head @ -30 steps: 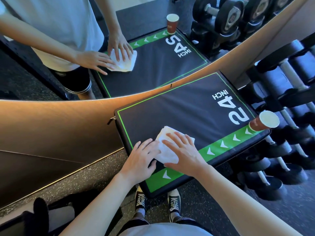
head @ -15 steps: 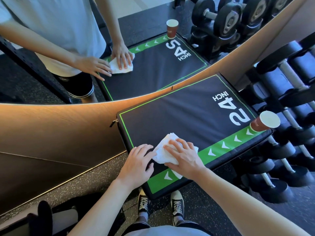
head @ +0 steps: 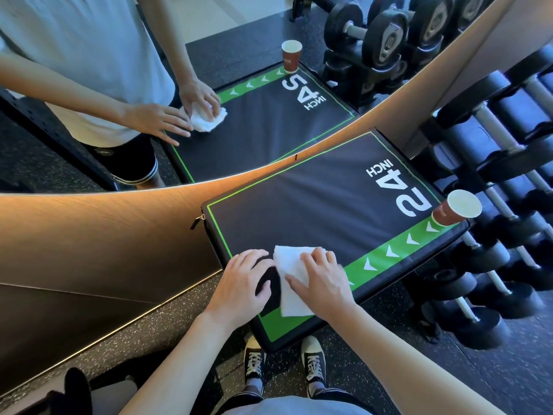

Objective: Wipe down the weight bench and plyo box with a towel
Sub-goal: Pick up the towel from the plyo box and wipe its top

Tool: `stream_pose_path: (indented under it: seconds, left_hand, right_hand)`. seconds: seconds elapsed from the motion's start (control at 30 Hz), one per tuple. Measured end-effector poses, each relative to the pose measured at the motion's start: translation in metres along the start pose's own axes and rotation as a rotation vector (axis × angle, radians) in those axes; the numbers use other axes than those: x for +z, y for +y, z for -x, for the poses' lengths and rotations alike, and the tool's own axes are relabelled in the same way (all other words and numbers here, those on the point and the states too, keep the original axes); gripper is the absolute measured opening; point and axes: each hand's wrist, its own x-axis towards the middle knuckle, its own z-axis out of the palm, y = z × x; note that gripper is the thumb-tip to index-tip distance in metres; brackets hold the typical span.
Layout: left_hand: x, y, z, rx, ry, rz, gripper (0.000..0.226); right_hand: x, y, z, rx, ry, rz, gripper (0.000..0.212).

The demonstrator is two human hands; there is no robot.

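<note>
Dragging the towel (head: pixel 291 284) back to the box's (head: pixel 314 211) near corner, my right hand (head: pixel 321 283) presses it flat-fingered; my left hand (head: pixel 244 284), spread and holding nothing, braces beside it. Far half looks unwiped.

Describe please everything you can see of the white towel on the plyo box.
The white towel is soft, slightly rumpled cloth, folded into a rough rectangle. It lies flat on the near corner of the black plyo box, partly over the green border. The right hand presses on it with spread fingers; the left hand rests beside its left edge.
</note>
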Motion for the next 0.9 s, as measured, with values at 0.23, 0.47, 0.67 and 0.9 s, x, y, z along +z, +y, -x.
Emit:
stream_pose_path:
  seconds: [0.23,0.47,0.67,0.9]
  left_hand:
    - [-0.003,-0.006,-0.001,-0.006,0.015,0.01,0.039]
    - [-0.003,-0.006,0.003,-0.019,0.011,0.021,0.04]
    - [-0.005,-0.011,0.007,-0.025,-0.01,0.012,0.039]
    - [-0.002,-0.005,0.008,-0.018,-0.018,0.033,0.037]
  right_hand:
    - [-0.002,0.009,0.005,-0.169,-0.248,-0.092,0.081]
    - [0.008,-0.003,0.016,-0.205,-0.191,-0.018,0.091]
    - [0.016,-0.002,0.019,-0.203,-0.146,-0.017,0.087]
    - [0.018,-0.004,0.026,-0.235,0.066,0.019,0.05]
